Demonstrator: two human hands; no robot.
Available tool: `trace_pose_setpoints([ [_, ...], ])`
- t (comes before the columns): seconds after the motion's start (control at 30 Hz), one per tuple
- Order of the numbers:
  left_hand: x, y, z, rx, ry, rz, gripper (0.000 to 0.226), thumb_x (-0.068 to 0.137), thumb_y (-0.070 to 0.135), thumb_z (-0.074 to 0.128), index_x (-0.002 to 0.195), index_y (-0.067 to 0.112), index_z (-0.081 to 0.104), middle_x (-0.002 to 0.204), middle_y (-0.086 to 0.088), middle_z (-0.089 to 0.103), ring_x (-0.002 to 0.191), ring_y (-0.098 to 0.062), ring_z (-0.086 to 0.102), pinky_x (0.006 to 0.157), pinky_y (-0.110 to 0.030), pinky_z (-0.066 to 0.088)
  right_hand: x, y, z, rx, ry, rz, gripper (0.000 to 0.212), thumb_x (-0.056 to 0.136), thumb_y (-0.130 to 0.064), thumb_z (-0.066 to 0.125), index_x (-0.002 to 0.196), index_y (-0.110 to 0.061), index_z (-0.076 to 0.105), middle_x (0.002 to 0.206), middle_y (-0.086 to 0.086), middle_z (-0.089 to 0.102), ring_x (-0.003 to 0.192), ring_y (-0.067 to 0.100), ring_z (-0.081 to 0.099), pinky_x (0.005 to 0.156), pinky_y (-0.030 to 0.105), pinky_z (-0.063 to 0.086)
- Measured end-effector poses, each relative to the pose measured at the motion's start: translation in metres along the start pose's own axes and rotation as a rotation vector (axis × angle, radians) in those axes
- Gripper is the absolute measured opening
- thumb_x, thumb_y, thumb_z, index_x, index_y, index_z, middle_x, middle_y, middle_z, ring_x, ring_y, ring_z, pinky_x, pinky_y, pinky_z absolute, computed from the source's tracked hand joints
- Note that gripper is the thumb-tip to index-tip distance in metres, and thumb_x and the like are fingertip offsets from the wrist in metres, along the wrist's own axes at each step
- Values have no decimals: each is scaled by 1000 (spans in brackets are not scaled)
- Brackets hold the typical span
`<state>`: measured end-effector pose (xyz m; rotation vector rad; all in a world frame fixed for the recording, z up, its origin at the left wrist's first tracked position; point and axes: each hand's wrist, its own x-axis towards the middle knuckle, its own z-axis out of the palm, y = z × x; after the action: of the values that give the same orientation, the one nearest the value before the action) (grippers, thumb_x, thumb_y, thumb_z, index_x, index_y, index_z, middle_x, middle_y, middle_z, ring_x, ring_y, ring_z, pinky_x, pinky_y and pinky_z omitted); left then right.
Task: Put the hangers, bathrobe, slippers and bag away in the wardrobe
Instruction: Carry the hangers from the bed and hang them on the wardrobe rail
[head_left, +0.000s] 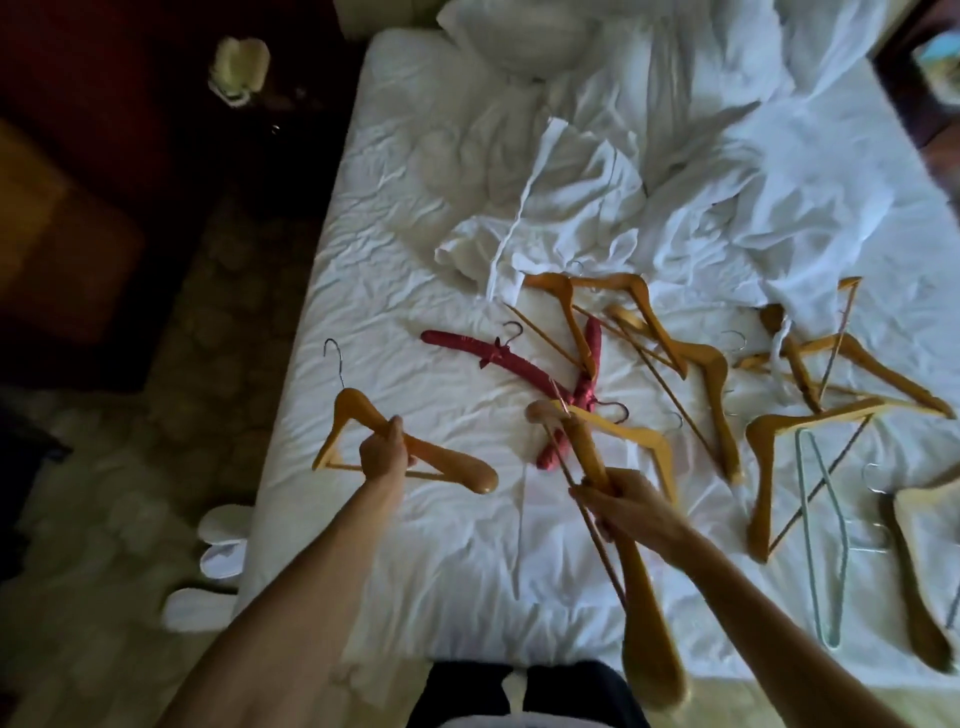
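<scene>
My left hand (383, 451) grips a wooden hanger (457, 467) by its shoulder, held over the bed's left side. My right hand (631, 506) grips a second wooden hanger (647, 639) at its middle, together with its thin bar. Two red padded hangers (493, 356) lie crossed at the bed's centre. Several more wooden hangers (717, 374) are scattered to the right, with a pale green wire hanger (826, 525) among them. A crumpled white bathrobe (571, 208) lies beyond them. White slippers (221, 540) sit on the floor by the bed's left edge.
The bed (415, 519) has a rumpled white sheet and a pillow (524, 31) at the far end. Dark patterned carpet (208, 338) runs along the left. A dark nightstand (930, 83) stands at the upper right. A pale object (239, 65) lies on the floor, upper left.
</scene>
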<state>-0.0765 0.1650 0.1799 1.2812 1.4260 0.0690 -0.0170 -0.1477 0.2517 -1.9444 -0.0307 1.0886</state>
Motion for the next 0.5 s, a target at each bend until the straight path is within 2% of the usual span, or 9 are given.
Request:
trace_pose_setpoints([
  [0.07,-18,5,-23,-24,-25,41,30,99,34,59,84,9,64,73,-2,64,62,-18,61,63,-32,51,-9,-29,15,21,25,-40,24,93,-28,69,86,-6,67,62,2,63,56,13,61,55,24,48],
  [0.17,-47,5,-53,-126,-46,98,30,98,33,62,80,9,68,69,-5,65,62,-20,59,52,-28,44,-15,-65,35,66,18,-135,35,88,-40,71,90,-5,71,71,7,62,65,17,59,63,30,48],
  [0.27,-84,1,-80,-182,-59,190,33,97,33,63,75,10,67,66,-6,63,56,-15,56,46,-22,42,-23,-95,57,150,-66,-224,12,94,-22,68,101,-12,70,74,6,57,62,12,55,58,24,47],
  [0.37,-125,-5,-107,-210,-31,267,34,97,34,64,71,12,66,64,-2,62,55,-10,55,48,-18,42,-36,-117,84,150,-129,-270,17,93,-16,68,108,-8,71,77,6,59,62,14,53,55,22,45],
  [0.5,-170,-24,-153,-309,55,355,31,97,30,65,70,16,66,60,4,61,57,-6,55,58,-21,43,-53,-131,126,99,-289,-293,27,91,-24,71,104,0,70,71,6,51,57,15,47,52,26,41],
])
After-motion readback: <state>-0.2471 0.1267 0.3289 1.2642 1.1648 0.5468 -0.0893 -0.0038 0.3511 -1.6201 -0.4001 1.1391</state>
